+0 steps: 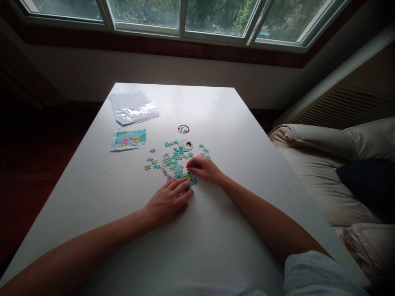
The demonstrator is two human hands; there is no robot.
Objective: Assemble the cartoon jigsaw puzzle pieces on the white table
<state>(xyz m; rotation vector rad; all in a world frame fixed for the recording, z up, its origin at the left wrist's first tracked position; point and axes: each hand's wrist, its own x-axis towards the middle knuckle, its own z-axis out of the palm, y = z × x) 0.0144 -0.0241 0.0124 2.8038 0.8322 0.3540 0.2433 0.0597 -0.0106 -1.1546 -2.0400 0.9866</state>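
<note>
A partly joined jigsaw puzzle [178, 171] with cartoon figures lies on the white table, just beyond my left hand [169, 198]. That hand rests with its fingers stretched out over the puzzle's near edge, covering part of it. At the puzzle's right side is my right hand [206, 168], its thumb and fingers drawn together in a pinch. Whatever is between those fingertips is too small to make out. Loose teal jigsaw pieces [156, 166] are scattered left of and beyond the joined part. A few more pieces [202, 146] lie beyond my right hand.
A small cartoon picture sheet [129, 139] lies on the table's left side, with a clear plastic bag and papers [134, 109] behind it. A round metal disc [185, 145] sits near a round table hole [183, 129]. A cushioned sofa [327, 164] stands to the right.
</note>
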